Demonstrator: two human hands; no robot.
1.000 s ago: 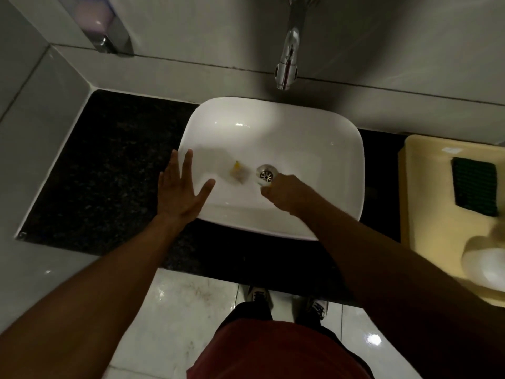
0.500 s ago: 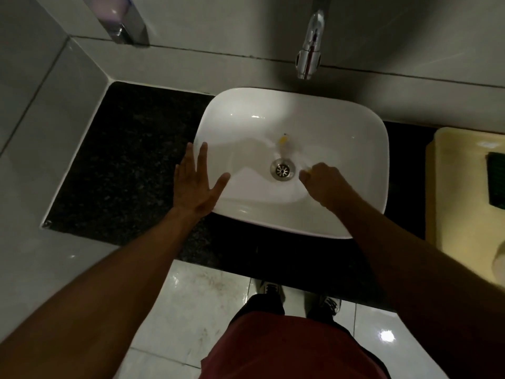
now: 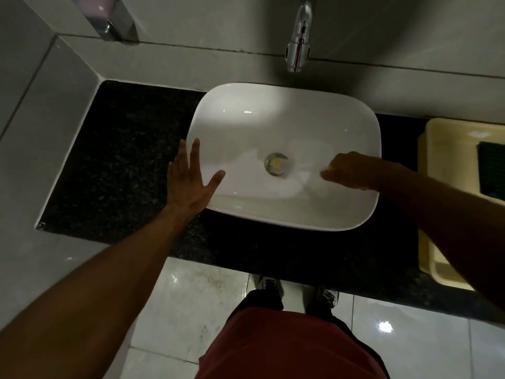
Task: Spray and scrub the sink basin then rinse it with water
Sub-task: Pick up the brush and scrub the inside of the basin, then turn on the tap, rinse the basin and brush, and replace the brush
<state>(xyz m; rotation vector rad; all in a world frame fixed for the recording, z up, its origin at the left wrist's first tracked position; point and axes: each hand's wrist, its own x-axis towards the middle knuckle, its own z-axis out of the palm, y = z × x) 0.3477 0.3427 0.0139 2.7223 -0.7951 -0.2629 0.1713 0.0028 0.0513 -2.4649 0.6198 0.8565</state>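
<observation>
The white sink basin (image 3: pixel 246 127) sits on a black stone counter (image 3: pixel 123 160), with a chrome tap (image 3: pixel 299 50) on the wall above it. My left hand (image 3: pixel 188 184) lies flat with spread fingers on the basin's left rim. My right hand (image 3: pixel 352 170) is inside the basin on the right, closed on a thin, motion-blurred brush. The brush's yellowish tip (image 3: pixel 276 162) is over the metal drain (image 3: pixel 284 170). No water runs from the tap.
A soap dispenser (image 3: pixel 109 20) hangs on the wall at the back left. A pale yellow tray (image 3: pixel 448 165) stands on the counter to the right, with a dark green scrub pad (image 3: pixel 492 170) in it. Tiled floor and my shoes are below.
My right hand has slid to the right inside the basin. The brush's yellow tip went from left of the drain, to behind it, to over it. My left hand stays on the rim.
</observation>
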